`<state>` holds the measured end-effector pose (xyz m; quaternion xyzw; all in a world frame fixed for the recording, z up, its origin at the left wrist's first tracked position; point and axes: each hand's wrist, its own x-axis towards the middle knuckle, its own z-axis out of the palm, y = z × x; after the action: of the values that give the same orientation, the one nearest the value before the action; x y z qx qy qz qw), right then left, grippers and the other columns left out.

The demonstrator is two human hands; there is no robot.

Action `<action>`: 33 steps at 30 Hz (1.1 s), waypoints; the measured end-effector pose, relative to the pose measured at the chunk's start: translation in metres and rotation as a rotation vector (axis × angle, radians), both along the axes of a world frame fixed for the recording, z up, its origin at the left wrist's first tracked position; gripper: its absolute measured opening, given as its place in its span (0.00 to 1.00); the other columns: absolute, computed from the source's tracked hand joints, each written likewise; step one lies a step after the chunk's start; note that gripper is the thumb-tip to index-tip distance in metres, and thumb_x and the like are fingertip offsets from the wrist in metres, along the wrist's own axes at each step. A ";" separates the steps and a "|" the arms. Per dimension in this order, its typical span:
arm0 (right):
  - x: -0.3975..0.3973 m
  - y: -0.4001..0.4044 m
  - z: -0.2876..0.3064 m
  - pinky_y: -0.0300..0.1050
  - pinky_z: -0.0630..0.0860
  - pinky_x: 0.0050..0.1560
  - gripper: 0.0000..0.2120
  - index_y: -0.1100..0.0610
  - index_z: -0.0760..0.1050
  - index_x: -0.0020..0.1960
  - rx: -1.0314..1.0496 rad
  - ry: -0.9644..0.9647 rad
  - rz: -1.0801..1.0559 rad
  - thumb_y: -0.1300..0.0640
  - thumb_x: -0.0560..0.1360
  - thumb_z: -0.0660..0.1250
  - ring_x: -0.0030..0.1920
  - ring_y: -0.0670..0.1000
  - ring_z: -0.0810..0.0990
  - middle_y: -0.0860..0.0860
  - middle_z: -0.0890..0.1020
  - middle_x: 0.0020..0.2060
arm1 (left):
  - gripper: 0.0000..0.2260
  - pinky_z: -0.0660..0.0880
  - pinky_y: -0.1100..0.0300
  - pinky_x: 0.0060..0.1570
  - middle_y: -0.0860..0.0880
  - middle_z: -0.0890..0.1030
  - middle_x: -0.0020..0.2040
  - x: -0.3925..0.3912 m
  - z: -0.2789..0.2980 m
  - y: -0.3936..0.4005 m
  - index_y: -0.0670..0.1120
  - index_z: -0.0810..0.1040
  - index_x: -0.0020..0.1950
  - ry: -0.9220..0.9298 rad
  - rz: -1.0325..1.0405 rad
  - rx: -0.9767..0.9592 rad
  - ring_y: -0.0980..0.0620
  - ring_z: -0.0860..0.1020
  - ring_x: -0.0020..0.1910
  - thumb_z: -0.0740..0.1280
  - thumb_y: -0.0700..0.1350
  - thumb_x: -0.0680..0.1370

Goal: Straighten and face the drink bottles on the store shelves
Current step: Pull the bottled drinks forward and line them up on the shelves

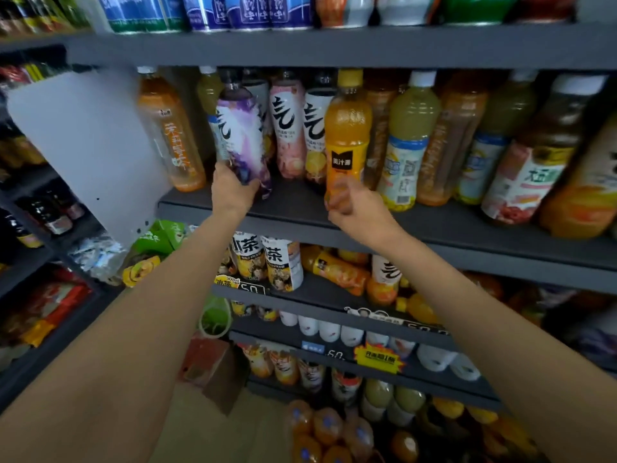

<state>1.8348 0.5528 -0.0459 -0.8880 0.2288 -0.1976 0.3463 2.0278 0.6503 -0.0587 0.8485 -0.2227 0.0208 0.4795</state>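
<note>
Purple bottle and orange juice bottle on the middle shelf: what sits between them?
In the head view, two bottles stand between the purple bottle and the orange juice bottle, set further back: a pink-label bottle and a white-label bottle.

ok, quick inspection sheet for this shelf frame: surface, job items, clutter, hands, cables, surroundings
surface: dark grey shelf, bottles standing along it.
job's things: purple-label bottle tilted; orange juice bottle upright, label facing out.
clutter: an orange bottle lying on its side on the shelf below.
grippers: left hand grips the purple-label bottle's base; right hand grips the orange juice bottle's base.
cables: nothing seen.
surroundings: cans above; cardboard box on the floor.
</note>
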 end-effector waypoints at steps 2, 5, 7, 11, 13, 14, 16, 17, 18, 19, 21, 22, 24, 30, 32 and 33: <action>-0.015 0.002 -0.010 0.46 0.75 0.51 0.16 0.61 0.69 0.62 0.014 -0.036 -0.033 0.65 0.75 0.65 0.49 0.54 0.80 0.51 0.78 0.46 | 0.22 0.67 0.55 0.59 0.36 0.72 0.63 -0.009 -0.002 0.001 0.35 0.65 0.65 -0.028 0.060 -0.039 0.39 0.72 0.62 0.68 0.39 0.75; -0.029 0.009 -0.039 0.43 0.75 0.49 0.09 0.62 0.75 0.55 -0.001 -0.018 -0.027 0.66 0.75 0.64 0.44 0.52 0.80 0.54 0.81 0.45 | 0.14 0.71 0.53 0.55 0.37 0.73 0.58 -0.041 -0.022 0.014 0.35 0.69 0.59 -0.152 0.139 -0.199 0.42 0.76 0.53 0.64 0.34 0.74; -0.038 0.012 -0.070 0.43 0.74 0.49 0.08 0.63 0.77 0.53 -0.040 0.083 0.002 0.66 0.74 0.64 0.44 0.52 0.80 0.57 0.82 0.47 | 0.11 0.71 0.57 0.50 0.42 0.74 0.52 -0.071 -0.049 0.026 0.36 0.70 0.57 -0.168 0.010 -0.238 0.49 0.74 0.46 0.62 0.33 0.74; -0.046 0.010 -0.143 0.40 0.69 0.53 0.15 0.66 0.73 0.60 -0.082 0.378 0.009 0.61 0.76 0.66 0.56 0.58 0.77 0.61 0.77 0.56 | 0.11 0.68 0.64 0.41 0.46 0.74 0.44 -0.102 -0.111 0.048 0.36 0.69 0.58 -0.005 -0.252 -0.034 0.48 0.74 0.42 0.62 0.33 0.76; -0.030 0.001 -0.165 0.45 0.67 0.58 0.21 0.65 0.68 0.66 -0.150 0.476 -0.004 0.57 0.77 0.66 0.62 0.60 0.71 0.62 0.72 0.63 | 0.11 0.66 0.66 0.35 0.48 0.73 0.41 -0.100 -0.136 0.051 0.37 0.68 0.58 0.078 -0.274 0.089 0.47 0.75 0.40 0.62 0.33 0.77; -0.018 -0.005 -0.171 0.47 0.66 0.60 0.23 0.64 0.66 0.68 -0.187 0.507 -0.013 0.56 0.77 0.65 0.64 0.60 0.69 0.62 0.69 0.65 | 0.10 0.66 0.67 0.32 0.50 0.71 0.39 -0.097 -0.145 0.051 0.38 0.67 0.57 0.133 -0.264 0.129 0.46 0.74 0.39 0.62 0.33 0.77; 0.014 -0.018 -0.183 0.49 0.66 0.63 0.24 0.65 0.64 0.69 -0.251 0.540 -0.043 0.56 0.77 0.64 0.66 0.62 0.67 0.62 0.67 0.67 | 0.11 0.66 0.64 0.34 0.51 0.71 0.38 -0.093 -0.162 0.050 0.37 0.67 0.59 0.231 -0.255 0.158 0.43 0.75 0.41 0.61 0.33 0.77; 0.030 -0.024 -0.190 0.51 0.66 0.64 0.24 0.65 0.64 0.68 -0.275 0.559 -0.064 0.56 0.77 0.64 0.66 0.62 0.67 0.62 0.66 0.67 | 0.12 0.67 0.64 0.36 0.50 0.72 0.40 -0.091 -0.169 0.050 0.36 0.66 0.61 0.273 -0.253 0.158 0.44 0.75 0.42 0.61 0.34 0.78; 0.043 -0.029 -0.196 0.52 0.66 0.64 0.24 0.65 0.63 0.69 -0.291 0.591 -0.095 0.57 0.77 0.64 0.67 0.62 0.66 0.62 0.66 0.67 | 0.13 0.68 0.66 0.37 0.49 0.72 0.41 -0.092 -0.175 0.050 0.36 0.66 0.62 0.305 -0.253 0.161 0.46 0.75 0.42 0.61 0.34 0.78; 0.053 -0.031 -0.203 0.53 0.65 0.65 0.25 0.64 0.61 0.70 -0.313 0.629 -0.129 0.57 0.77 0.64 0.68 0.62 0.64 0.62 0.65 0.68 | 0.13 0.68 0.69 0.36 0.49 0.72 0.41 -0.093 -0.180 0.050 0.36 0.66 0.62 0.316 -0.259 0.170 0.50 0.74 0.41 0.62 0.34 0.78; 0.063 -0.032 -0.217 0.54 0.62 0.67 0.26 0.65 0.58 0.72 -0.408 0.674 -0.201 0.61 0.77 0.62 0.69 0.62 0.61 0.61 0.62 0.69 | 0.13 0.68 0.67 0.37 0.49 0.73 0.45 -0.095 -0.189 0.050 0.38 0.67 0.62 0.312 -0.274 0.178 0.50 0.74 0.42 0.62 0.36 0.78; 0.067 -0.032 -0.223 0.55 0.60 0.67 0.26 0.66 0.57 0.72 -0.455 0.675 -0.228 0.62 0.77 0.61 0.68 0.63 0.60 0.62 0.61 0.69 | 0.12 0.68 0.64 0.40 0.47 0.74 0.48 -0.096 -0.194 0.050 0.38 0.67 0.61 0.324 -0.268 0.166 0.48 0.75 0.45 0.62 0.36 0.78; 0.071 -0.032 -0.228 0.55 0.58 0.68 0.24 0.67 0.58 0.72 -0.481 0.658 -0.272 0.64 0.78 0.59 0.68 0.63 0.60 0.62 0.60 0.69 | 0.11 0.67 0.61 0.41 0.48 0.74 0.49 -0.098 -0.200 0.048 0.39 0.68 0.60 0.392 -0.250 0.122 0.47 0.74 0.45 0.62 0.35 0.78; 0.060 -0.038 -0.229 0.55 0.61 0.67 0.34 0.64 0.64 0.67 -0.404 0.579 -0.337 0.52 0.69 0.74 0.68 0.61 0.61 0.61 0.63 0.67 | 0.10 0.72 0.55 0.46 0.44 0.75 0.51 -0.110 -0.209 0.037 0.40 0.68 0.60 0.546 -0.252 0.064 0.45 0.76 0.50 0.61 0.35 0.79; 0.053 -0.036 -0.223 0.55 0.61 0.67 0.36 0.62 0.63 0.67 -0.295 0.447 -0.379 0.52 0.66 0.76 0.68 0.61 0.61 0.60 0.63 0.67 | 0.12 0.71 0.58 0.46 0.44 0.75 0.50 -0.107 -0.206 0.032 0.38 0.68 0.62 0.536 -0.275 0.059 0.46 0.75 0.49 0.61 0.34 0.78; 0.050 -0.035 -0.222 0.54 0.61 0.67 0.37 0.63 0.63 0.67 -0.226 0.349 -0.404 0.53 0.65 0.76 0.68 0.61 0.62 0.60 0.63 0.67 | 0.13 0.71 0.58 0.47 0.44 0.75 0.50 -0.104 -0.204 0.028 0.37 0.68 0.63 0.542 -0.280 0.046 0.46 0.75 0.49 0.61 0.34 0.78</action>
<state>1.8846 0.5175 -0.2682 -0.8780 0.4339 -0.1311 0.1540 1.9237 0.6785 -0.2624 0.7950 -0.2017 -0.2775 0.5003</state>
